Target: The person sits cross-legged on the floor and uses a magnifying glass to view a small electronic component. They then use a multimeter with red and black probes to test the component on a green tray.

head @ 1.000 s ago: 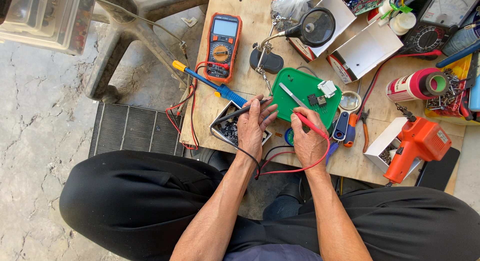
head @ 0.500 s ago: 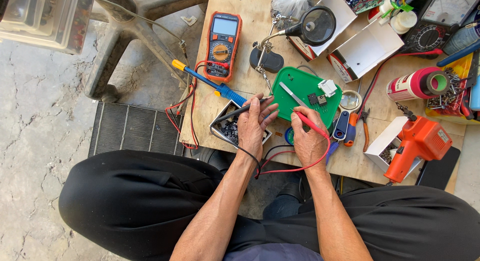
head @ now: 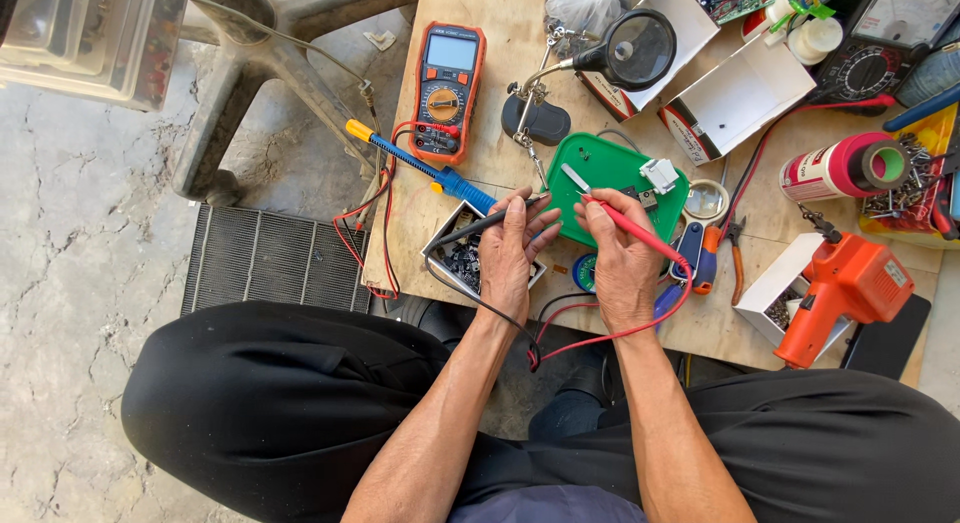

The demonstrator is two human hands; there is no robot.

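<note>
Desk (head: 500,43): a bare wooden board, full of tools, with an orange meter (head: 446,91) at the far side.
Floor (head: 70,243): grey cracked concrete, with a dark metal grille (head: 265,258) lying by the desk.
Left hand (head: 512,251): fingers pinch the black probe (head: 478,227) above a small box of parts (head: 460,258).
Right hand (head: 622,258): fingers pinch the red probe (head: 640,233), its tip at the green tray (head: 600,168).
Change: nothing has moved; both hands stay in the same spot.

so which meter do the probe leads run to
The orange-cased digital multimeter at the board's left; red and black leads plug into its base. The black analogue meter sits apart, top right.
</note>
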